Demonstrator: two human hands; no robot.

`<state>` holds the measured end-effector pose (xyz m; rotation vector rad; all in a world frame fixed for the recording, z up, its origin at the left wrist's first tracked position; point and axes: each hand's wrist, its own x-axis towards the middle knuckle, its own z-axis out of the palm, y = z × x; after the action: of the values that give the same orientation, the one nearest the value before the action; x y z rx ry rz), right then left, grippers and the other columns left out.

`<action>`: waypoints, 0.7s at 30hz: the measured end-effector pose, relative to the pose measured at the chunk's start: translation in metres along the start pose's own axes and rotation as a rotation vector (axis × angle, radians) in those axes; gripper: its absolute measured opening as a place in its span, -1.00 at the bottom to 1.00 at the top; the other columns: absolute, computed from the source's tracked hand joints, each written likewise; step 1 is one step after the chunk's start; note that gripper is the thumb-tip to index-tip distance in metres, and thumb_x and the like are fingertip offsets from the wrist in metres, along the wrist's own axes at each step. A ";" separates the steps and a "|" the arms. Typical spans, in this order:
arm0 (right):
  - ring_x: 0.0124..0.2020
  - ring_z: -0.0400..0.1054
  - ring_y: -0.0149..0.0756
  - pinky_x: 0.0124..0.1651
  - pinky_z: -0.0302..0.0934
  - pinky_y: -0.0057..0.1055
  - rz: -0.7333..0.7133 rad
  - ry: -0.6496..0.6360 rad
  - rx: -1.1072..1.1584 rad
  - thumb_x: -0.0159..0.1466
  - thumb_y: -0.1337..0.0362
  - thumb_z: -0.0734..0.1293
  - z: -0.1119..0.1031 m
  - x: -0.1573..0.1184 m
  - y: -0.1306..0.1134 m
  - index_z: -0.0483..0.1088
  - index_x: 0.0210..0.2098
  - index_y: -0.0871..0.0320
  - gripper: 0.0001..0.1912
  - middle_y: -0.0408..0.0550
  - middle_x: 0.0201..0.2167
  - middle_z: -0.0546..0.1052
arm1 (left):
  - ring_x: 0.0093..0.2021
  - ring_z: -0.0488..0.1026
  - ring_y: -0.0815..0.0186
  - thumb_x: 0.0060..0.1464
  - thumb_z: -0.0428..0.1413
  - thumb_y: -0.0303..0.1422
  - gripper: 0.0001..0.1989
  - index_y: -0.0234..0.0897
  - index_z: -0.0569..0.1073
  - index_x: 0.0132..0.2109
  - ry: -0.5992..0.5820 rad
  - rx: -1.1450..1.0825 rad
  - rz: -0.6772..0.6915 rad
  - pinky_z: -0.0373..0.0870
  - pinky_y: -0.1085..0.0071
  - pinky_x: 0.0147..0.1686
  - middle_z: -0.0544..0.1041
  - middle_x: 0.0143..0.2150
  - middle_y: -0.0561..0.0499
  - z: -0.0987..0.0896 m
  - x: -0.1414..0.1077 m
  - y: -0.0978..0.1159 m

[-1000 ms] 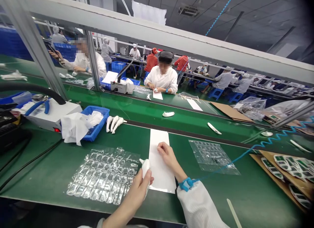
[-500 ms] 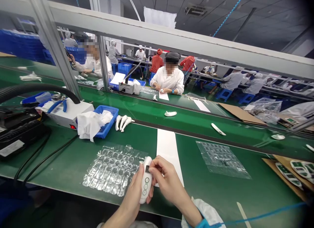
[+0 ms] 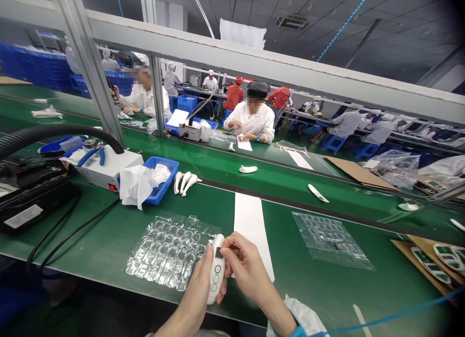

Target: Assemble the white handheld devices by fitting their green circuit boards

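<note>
My left hand (image 3: 201,278) is wrapped around a white handheld device (image 3: 216,275) with a small dark screen and round buttons down its front. The device stands roughly upright, its screen end pointing away from me. At the screen's right edge, the thumb and forefinger of my right hand (image 3: 244,260) are pinched together; whatever lies between them is too small to make out. Left of my hands lies a clear plastic sheet (image 3: 165,252) with rows of squarish clear pieces. A white paper strip (image 3: 250,216) lies on the green table beyond my right hand.
A blue tray (image 3: 160,184) with white cloths stands left, beside several white curved parts (image 3: 187,183). White parts lie on the green conveyor (image 3: 279,177). Another clear sheet (image 3: 332,240) and cardboard with white-and-green pieces (image 3: 430,264) are at right. A co-worker (image 3: 250,116) sits opposite.
The view has shifted slightly. White parts on the conveyor have moved a little left. One hand of the co-worker opposite has lifted. My hands keep nearly the same hold on the device.
</note>
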<state>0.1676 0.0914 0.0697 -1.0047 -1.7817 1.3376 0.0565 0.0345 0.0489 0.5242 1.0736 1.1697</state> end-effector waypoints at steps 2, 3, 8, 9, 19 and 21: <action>-0.60 0.27 -0.46 -0.53 0.19 -0.48 0.002 0.015 -0.021 0.31 0.22 0.24 0.002 -0.001 0.003 0.28 -0.42 0.11 -0.82 -0.20 -0.50 0.32 | -0.69 0.20 0.48 0.13 -0.20 0.17 -0.35 -0.32 0.39 -0.48 0.012 0.029 0.024 0.11 0.56 -0.66 0.31 -0.68 0.10 0.001 0.000 0.000; -0.61 0.27 -0.45 -0.54 0.19 -0.48 0.018 0.020 -0.008 0.31 0.21 0.25 0.003 -0.001 0.006 0.28 -0.41 0.11 -0.82 -0.21 -0.52 0.32 | -0.69 0.21 0.48 0.13 -0.17 0.16 -0.37 -0.32 0.38 -0.47 0.024 0.050 0.047 0.11 0.57 -0.67 0.30 -0.68 0.11 0.001 0.000 0.000; -0.72 0.19 -0.51 -0.68 0.09 -0.56 0.150 -0.002 0.324 0.21 0.11 0.36 0.006 0.003 0.018 0.19 -0.34 0.07 -0.73 -0.30 -0.58 0.30 | -0.78 0.18 0.50 0.02 0.01 0.16 -0.48 -0.26 0.32 -0.41 0.061 0.266 0.098 0.00 0.63 -0.81 0.30 -0.68 0.17 -0.003 0.003 -0.002; -0.71 0.19 -0.54 -0.67 0.10 -0.57 0.127 0.003 0.347 0.21 0.10 0.36 0.006 0.004 0.017 0.20 -0.32 0.07 -0.73 -0.26 -0.50 0.34 | -0.80 0.17 0.50 0.03 -0.01 0.17 -0.48 -0.26 0.31 -0.40 0.049 0.299 0.087 -0.03 0.63 -0.83 0.30 -0.70 0.17 -0.005 0.004 -0.002; -0.67 0.34 -0.45 -0.68 0.22 -0.52 -0.004 -0.045 -0.047 0.26 -0.05 0.24 -0.048 0.066 0.038 0.47 -0.22 0.17 -0.59 -0.08 -0.40 0.46 | 0.19 0.29 0.07 0.06 -0.14 0.20 -0.33 -0.13 0.31 0.13 0.160 0.469 0.177 0.22 0.13 0.16 0.38 0.17 -0.16 -0.033 0.012 0.021; -0.61 0.41 -0.33 -0.62 0.29 -0.44 -0.026 0.142 -0.121 0.28 -0.10 0.18 -0.081 0.102 0.060 0.41 -0.14 0.22 -0.50 -0.11 -0.52 0.43 | 0.31 0.08 0.04 0.07 -0.18 0.20 -0.32 -0.07 0.24 0.20 0.201 0.454 0.176 0.02 0.02 0.26 0.24 0.29 -0.09 -0.042 0.014 0.034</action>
<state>0.2001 0.2273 0.0381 -1.1096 -1.7782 1.1254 0.0039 0.0516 0.0526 0.8810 1.5048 1.1492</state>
